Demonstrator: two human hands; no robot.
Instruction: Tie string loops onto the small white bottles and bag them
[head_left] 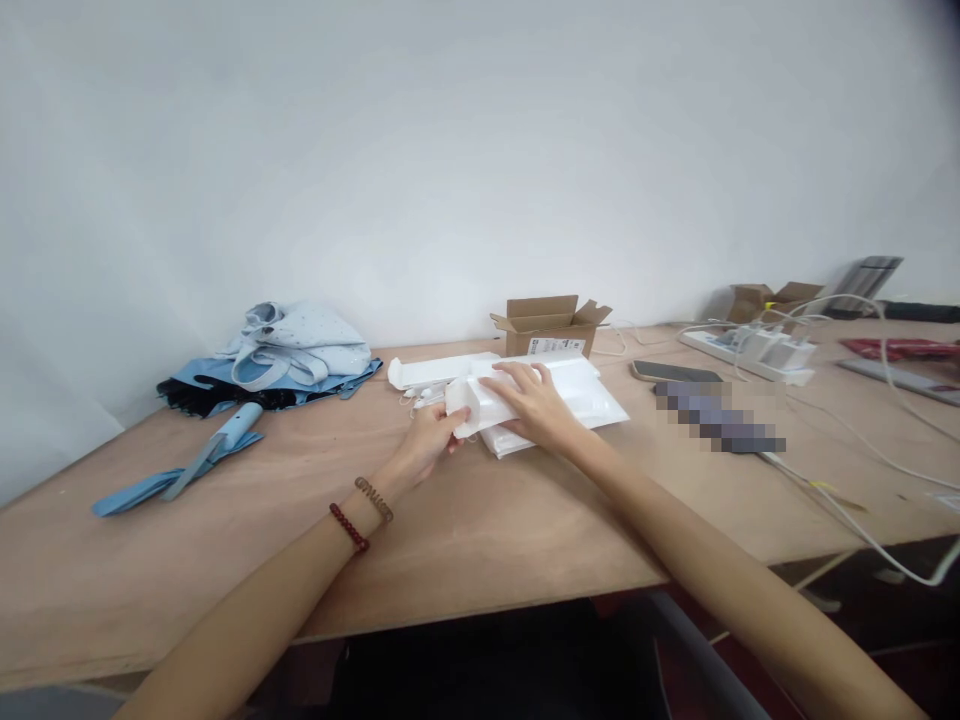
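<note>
Clasping the near left end of a white plastic-wrapped package (592,395) with the left hand (429,440), fingers curled round its corner. Pressing on its top with the right hand (529,400), palm flat, fingers loosely spread. Lying mid-way along the plywood table (487,540), just in front of an open cardboard box (551,322), beside a long white carton (435,370), well apart from the blue umbrella (225,440) at far left.
</note>
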